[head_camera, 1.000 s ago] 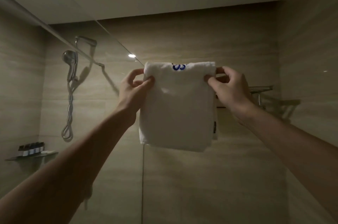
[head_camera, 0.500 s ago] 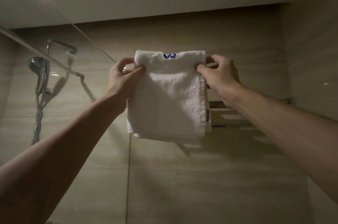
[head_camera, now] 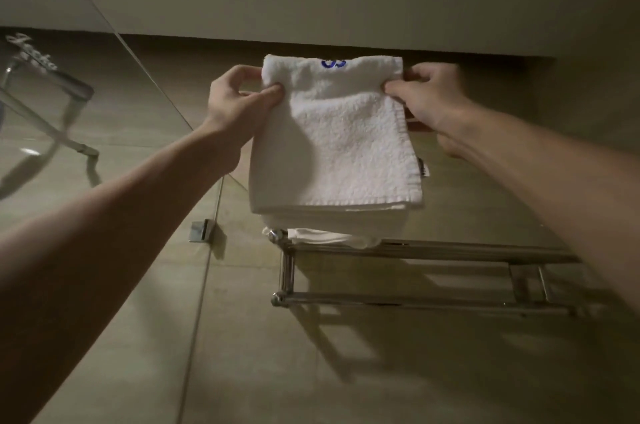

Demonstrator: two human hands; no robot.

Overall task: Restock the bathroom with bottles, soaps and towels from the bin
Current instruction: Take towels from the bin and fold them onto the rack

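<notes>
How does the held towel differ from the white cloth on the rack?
The held towel hangs upright, pinched by left hand and right hand; the rack cloth lies flat on the metal rack. The held towel shows blue stitching; the rack cloth shows none. Both are white.

White towel (head_camera: 332,139), pinched at its top corners by left hand (head_camera: 239,101) and right hand (head_camera: 429,94), has moved since 1.0 s ago. It now hangs directly above chrome rack (head_camera: 433,249). Lower edge possibly touches white cloth (head_camera: 329,236) on the rack top; contact unclear. Shower head (head_camera: 34,54) has slid to the left edge, blurred.
</notes>
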